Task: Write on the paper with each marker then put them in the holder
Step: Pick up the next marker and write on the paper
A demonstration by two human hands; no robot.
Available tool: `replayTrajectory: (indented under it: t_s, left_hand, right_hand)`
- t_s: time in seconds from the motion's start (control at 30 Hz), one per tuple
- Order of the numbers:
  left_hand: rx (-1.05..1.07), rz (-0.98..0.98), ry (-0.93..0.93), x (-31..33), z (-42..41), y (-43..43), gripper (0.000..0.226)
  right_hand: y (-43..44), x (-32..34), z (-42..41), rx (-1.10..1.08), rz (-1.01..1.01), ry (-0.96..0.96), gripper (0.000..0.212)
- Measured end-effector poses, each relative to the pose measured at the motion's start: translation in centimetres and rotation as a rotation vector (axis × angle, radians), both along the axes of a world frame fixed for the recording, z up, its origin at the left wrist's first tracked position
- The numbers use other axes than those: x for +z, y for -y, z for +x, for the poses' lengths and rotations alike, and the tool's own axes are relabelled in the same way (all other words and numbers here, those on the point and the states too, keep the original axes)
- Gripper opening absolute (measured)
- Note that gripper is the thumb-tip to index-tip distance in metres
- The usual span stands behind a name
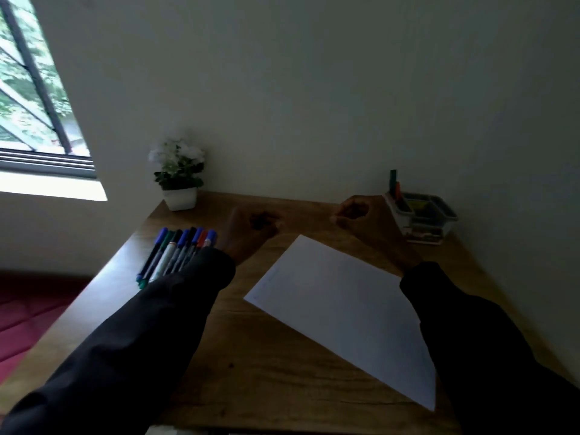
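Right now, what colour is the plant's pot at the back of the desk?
White; the pot shows best in the head view.

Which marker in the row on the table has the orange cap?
The orange-capped marker, second from the row's right end. Every other cap there is blue, green or black.
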State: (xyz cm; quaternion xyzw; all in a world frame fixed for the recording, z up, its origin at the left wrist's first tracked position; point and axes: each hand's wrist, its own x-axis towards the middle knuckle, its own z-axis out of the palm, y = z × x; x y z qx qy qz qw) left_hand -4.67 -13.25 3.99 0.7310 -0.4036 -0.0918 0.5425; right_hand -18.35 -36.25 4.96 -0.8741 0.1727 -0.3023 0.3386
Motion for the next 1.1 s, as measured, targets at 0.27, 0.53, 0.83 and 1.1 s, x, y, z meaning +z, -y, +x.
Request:
replayTrajectory:
  t_s: [0.27, 0.53, 0.83, 1.1]
  left_hand:
    - [0.072, 0.013, -0.099, -0.6, 0.7, -5.9, 0.020]
    - [0.151, -0.030, -0.087, -0.8, 3.1, -12.0, 0.021]
    - [0.168, 0.001, -0.145, -1.9, 4.6, -15.5, 0.019]
    - [0.195, -0.022, -0.103, -2.4, 4.6, -15.6, 0.018]
  right_hand:
    - [-6.8, -1.8, 3.2, 0.117, 0.040, -0.090, 0.007]
    - [-10.7, -2.7, 6.6, 0.214, -0.045, -0.162, 0.006]
    - [-16.9, -4.3, 11.8, 0.209, -0.130, -0.251, 0.008]
    - [-21.0, -4.9, 13.9, 0.020, -0.192, -0.419, 0.030]
